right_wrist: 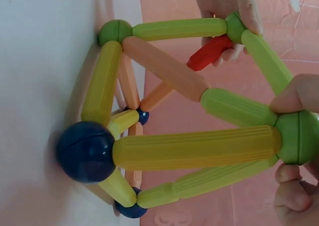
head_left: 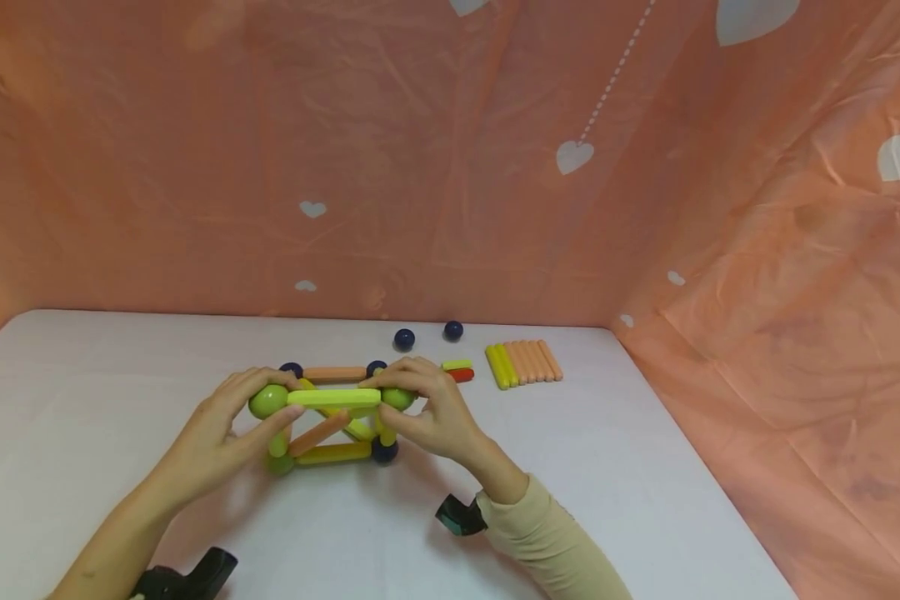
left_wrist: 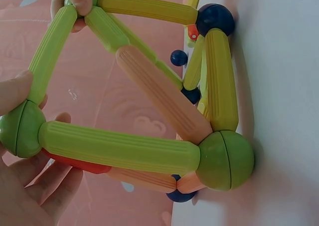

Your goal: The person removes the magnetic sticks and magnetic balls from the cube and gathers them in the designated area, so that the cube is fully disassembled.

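Note:
A stick-and-ball building frame (head_left: 333,452) stands on the table, with two dark blue balls (head_left: 384,450) visible at its base in the head view. My left hand (head_left: 221,433) grips the upper left green ball (head_left: 268,402), its thumb in front. At the upper right, my right hand (head_left: 438,412) pinches another green ball (head_left: 399,399) between thumb and fingers. A light green stick (head_left: 333,399) spans these two balls. In the right wrist view, an orange stick (right_wrist: 164,69) and a green stick (right_wrist: 239,107) form a front diagonal; a red stick (right_wrist: 208,53) runs behind.
Two loose dark blue balls (head_left: 404,339) lie behind the frame. Yellow and orange sticks (head_left: 525,364) lie side by side at the back right. A short red stick (head_left: 461,376) and a light green stick (head_left: 457,364) lie beyond my right hand. An orange cloth (head_left: 450,208) surrounds the white table (head_left: 607,467).

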The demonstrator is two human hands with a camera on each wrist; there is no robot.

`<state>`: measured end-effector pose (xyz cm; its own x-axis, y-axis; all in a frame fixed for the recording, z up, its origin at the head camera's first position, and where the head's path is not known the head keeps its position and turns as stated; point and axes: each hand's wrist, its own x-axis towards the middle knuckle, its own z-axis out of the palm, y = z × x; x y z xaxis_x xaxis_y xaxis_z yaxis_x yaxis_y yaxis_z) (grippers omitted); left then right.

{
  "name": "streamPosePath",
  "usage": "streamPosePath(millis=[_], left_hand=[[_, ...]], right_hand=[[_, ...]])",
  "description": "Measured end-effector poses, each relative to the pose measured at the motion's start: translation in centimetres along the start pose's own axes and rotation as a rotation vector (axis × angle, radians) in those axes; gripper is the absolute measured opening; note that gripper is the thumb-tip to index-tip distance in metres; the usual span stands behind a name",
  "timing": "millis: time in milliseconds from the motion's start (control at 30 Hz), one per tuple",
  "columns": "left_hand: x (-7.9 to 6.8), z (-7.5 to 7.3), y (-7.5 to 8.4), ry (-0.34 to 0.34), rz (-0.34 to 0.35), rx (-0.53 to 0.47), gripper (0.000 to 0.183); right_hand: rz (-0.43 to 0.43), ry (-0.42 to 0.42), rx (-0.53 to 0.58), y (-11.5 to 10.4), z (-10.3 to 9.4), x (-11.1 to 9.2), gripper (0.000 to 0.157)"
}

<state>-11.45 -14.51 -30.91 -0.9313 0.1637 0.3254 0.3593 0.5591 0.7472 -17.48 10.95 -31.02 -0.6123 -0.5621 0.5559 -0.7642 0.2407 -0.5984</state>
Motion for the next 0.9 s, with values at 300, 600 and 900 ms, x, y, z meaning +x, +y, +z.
streamPosePath(millis=[300,600,900], left_hand=[[-0.01,-0.18,-0.02,-0.026,-0.019,-0.018,0.022],[-0.01,-0.15,-0.05,-0.029,-0.021,-0.028,0.024],[-0.1,0.11,-0.17,-0.001,-0.003,-0.011,0.021]], right_hand=[[0.067,0.002,0.003,0.04,0.16,-0.19,0.019],[0.126,-0.046,0.075,-0.25,-0.07,0.04,0.018],[0.141,-0.054,0.083,-0.47,-0.13,0.03,0.019]])
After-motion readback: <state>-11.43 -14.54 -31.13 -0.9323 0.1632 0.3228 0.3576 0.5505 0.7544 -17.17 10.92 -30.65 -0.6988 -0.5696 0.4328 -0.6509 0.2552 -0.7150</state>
